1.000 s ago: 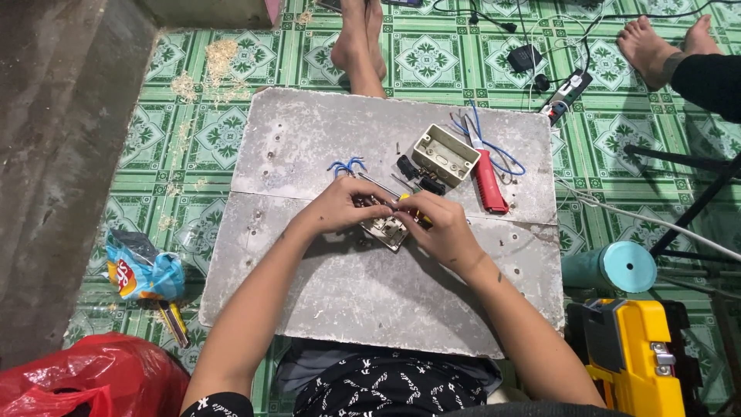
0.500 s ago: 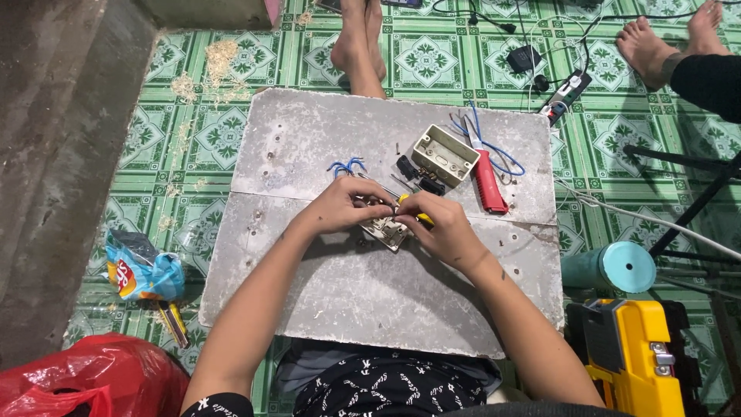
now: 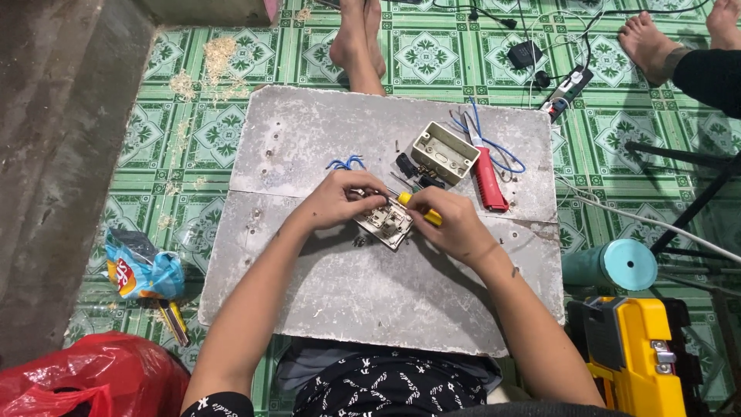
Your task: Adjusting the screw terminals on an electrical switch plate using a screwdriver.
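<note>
Left hand (image 3: 340,202): mid frame, a bit L of centre. Fingers curled down on the top-L edge of the switch plate (image 3: 384,224), pinning it to the board. Closed on it, not flat.
Right hand (image 3: 451,225): just R of centre. Fingers wrapped tight round a yellow screwdriver (image 3: 421,209); only a bit of the handle shows past the thumb. Can't see the tip, the hands hide it.
Switch plate: small pale square part w/ metal bits, lying tilted on the grey board (image 3: 309,147), between both hands, touching both.
Step, as it looks: turning a small screw in the plate while the other hand stops it from sliding.
Do it well: keep the driver straight up over the screw, not leaning. Push down a little, turn slow. Hold the plate firm so it can't spin. Keep L fingertips off to the side of the tip, in case it slips.
Blue wire (image 3: 345,163): small curl just above the L hand, near but apart.
Back box (image 3: 444,153): pale open box, upper R of centre, near the R hand, not touching.
Red-handled tool (image 3: 488,179): lies just R of the box, over more blue wire.
Small dark bits (image 3: 407,165): between box and hands. Easy to knock, so keep elbows in.
Other stuff: yellow case (image 3: 629,351) low R, teal roll (image 3: 617,265) R edge, red bag (image 3: 93,378) low L. Someone else's bare feet (image 3: 356,42) at top.
</note>
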